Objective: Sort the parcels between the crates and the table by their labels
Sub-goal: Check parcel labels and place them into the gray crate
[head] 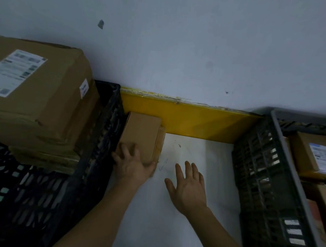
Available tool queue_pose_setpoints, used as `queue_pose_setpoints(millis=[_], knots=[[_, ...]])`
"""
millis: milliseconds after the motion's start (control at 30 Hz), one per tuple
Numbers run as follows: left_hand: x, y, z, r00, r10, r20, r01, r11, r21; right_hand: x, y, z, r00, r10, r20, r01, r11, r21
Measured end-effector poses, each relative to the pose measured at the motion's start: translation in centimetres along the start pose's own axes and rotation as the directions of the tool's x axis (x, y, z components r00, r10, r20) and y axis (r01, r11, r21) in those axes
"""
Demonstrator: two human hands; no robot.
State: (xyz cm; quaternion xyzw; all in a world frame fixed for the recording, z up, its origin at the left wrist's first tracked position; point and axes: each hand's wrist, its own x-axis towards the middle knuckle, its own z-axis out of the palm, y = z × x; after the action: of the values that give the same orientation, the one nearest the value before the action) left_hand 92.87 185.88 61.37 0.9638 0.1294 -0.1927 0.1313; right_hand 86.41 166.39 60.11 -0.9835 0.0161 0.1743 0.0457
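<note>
A small plain cardboard parcel lies on the white table, pressed against the black crate on the left. My left hand rests on its near end, fingers spread over the top and thumb at its right corner. My right hand hovers flat over the table to the right of the parcel, fingers apart, holding nothing. A large labelled box sits on a pile of parcels in the black crate. Another labelled parcel lies in the grey crate on the right.
A yellow board runs along the table's far edge against the grey wall. The two crates wall in the table on both sides. More brown parcels lie lower in the right crate.
</note>
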Motion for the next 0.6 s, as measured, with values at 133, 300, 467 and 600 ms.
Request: queue_pose_setpoints(millis=[133, 300, 467, 600], knots=[[-0.4, -0.8, -1.0, 0.998, 0.03, -0.053, -0.035, 0.995, -0.095, 0.2, -0.5, -0.5, 1.0, 0.024, -0.011, -0.024, 0.999, 0.041], [-1.7, -1.8, -3.4, 0.99, 0.068, -0.124, -0.107, 0.931, -0.348, 0.8, -1.7, -1.6, 0.996, 0.047, -0.08, -0.034, 0.987, 0.16], [-3.0, -1.1, -5.2, 0.99, 0.121, 0.066, 0.003, 0.463, -0.886, 0.2, -2.5, -3.4, 0.985, 0.114, -0.132, -0.022, 0.83, 0.557], [-4.5, -0.4, -5.4, 0.92, 0.293, 0.262, 0.232, 0.133, -0.964, -0.1, -3.3, -5.6, 0.974, 0.226, 0.033, -0.138, 0.466, 0.874]])
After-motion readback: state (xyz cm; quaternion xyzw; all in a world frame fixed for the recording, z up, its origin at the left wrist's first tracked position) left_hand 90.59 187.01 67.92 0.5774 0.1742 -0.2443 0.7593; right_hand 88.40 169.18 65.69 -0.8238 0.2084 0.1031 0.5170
